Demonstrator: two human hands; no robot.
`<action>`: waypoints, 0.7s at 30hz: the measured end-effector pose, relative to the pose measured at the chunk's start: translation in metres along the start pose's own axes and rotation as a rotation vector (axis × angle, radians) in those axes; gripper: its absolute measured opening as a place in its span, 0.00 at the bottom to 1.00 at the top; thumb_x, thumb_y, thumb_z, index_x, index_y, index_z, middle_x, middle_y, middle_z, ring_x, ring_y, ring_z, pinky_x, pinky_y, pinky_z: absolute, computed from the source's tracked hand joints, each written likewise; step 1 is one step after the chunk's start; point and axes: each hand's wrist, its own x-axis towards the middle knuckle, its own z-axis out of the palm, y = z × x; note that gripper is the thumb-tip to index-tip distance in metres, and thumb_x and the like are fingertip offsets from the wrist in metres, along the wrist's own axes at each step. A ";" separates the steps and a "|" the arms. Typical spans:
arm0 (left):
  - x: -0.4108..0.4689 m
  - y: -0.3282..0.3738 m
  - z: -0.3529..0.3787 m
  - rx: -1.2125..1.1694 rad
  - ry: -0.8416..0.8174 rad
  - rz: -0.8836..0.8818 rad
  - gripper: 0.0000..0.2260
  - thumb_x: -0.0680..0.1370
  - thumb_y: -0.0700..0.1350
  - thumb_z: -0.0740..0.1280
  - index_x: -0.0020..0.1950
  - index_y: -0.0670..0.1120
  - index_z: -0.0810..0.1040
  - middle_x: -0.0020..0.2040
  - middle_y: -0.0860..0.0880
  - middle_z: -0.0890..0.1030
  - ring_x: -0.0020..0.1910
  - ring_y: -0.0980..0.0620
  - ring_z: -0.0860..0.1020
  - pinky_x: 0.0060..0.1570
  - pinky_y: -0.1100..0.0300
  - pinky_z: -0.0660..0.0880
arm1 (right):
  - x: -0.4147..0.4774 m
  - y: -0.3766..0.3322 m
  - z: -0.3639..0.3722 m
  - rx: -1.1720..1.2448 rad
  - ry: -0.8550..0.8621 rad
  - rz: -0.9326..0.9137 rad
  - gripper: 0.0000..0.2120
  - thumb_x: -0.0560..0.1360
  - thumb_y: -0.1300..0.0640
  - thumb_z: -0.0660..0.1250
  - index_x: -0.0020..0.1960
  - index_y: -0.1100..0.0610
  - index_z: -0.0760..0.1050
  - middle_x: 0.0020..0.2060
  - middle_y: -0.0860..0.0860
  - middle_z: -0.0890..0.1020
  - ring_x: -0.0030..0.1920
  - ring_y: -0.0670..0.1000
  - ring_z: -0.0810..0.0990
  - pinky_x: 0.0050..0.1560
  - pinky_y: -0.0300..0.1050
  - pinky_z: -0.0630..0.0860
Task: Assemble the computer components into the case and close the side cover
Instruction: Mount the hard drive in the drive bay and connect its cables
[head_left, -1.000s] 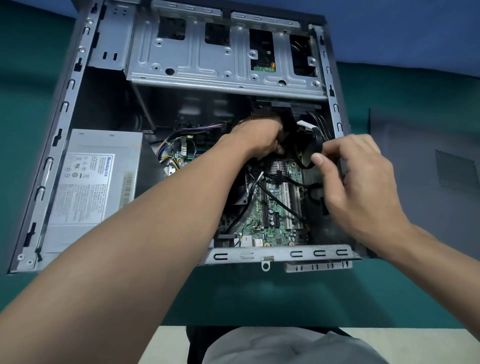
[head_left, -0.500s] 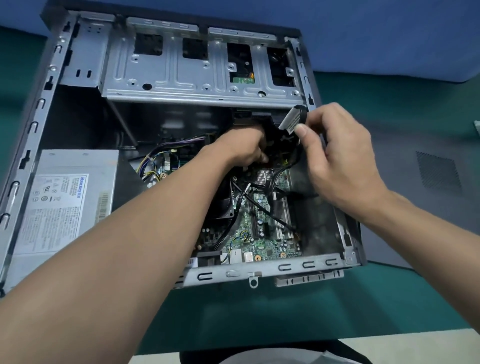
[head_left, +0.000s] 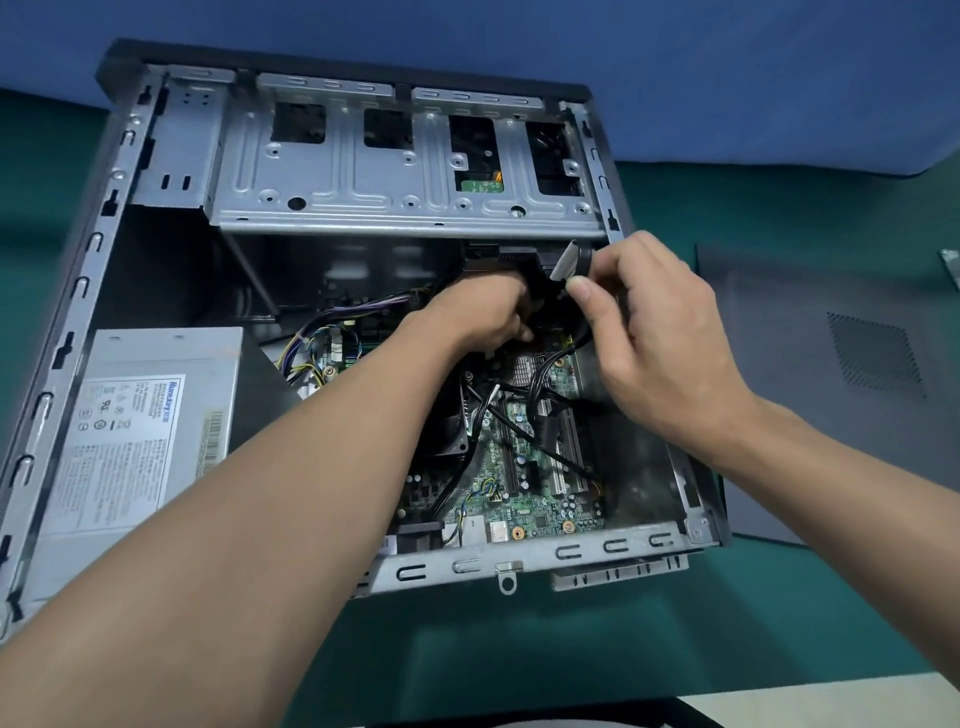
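An open computer case (head_left: 78, 332) lies on its side on a green mat. Inside are a green motherboard (head_left: 535, 499) at the lower right, a grey power supply (head_left: 140, 431) at the left and a silver drive cage (head_left: 395, 192) at the top. My left hand (head_left: 483, 312) reaches deep under the drive cage, its fingers curled around black cables; what it grips is partly hidden. My right hand (head_left: 654, 343) pinches a flat grey cable connector (head_left: 569, 262) with black cable just below the cage's right end.
The dark grey side cover (head_left: 831, 395) with a mesh vent lies flat to the right of the case. Bundled coloured wires (head_left: 337, 332) run from the power supply. A blue surface sits behind the case, and a pale floor strip shows at the bottom right.
My right hand lifted from the case's right wall up to the drive cage edge, bringing the grey connector with it. My left hand stayed under the cage. The camera view shifted.
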 end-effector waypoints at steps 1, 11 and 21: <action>0.000 0.000 -0.001 0.014 0.001 0.004 0.03 0.76 0.43 0.70 0.42 0.47 0.78 0.39 0.48 0.81 0.41 0.47 0.80 0.41 0.60 0.73 | 0.000 0.000 0.000 -0.001 -0.001 -0.001 0.07 0.78 0.60 0.62 0.45 0.63 0.72 0.39 0.49 0.69 0.37 0.56 0.71 0.42 0.53 0.69; -0.004 0.002 0.003 0.101 0.062 0.023 0.10 0.73 0.46 0.71 0.41 0.51 0.70 0.34 0.53 0.70 0.40 0.47 0.72 0.38 0.59 0.65 | -0.003 0.001 0.002 -0.033 -0.036 0.014 0.08 0.78 0.56 0.61 0.45 0.61 0.71 0.40 0.48 0.69 0.37 0.58 0.71 0.42 0.51 0.67; -0.011 0.008 0.003 0.194 0.097 0.029 0.10 0.78 0.49 0.65 0.58 0.50 0.73 0.58 0.45 0.79 0.56 0.43 0.77 0.43 0.57 0.64 | -0.002 0.002 0.001 -0.009 -0.041 0.040 0.09 0.78 0.55 0.60 0.46 0.61 0.71 0.41 0.49 0.70 0.38 0.61 0.71 0.43 0.58 0.70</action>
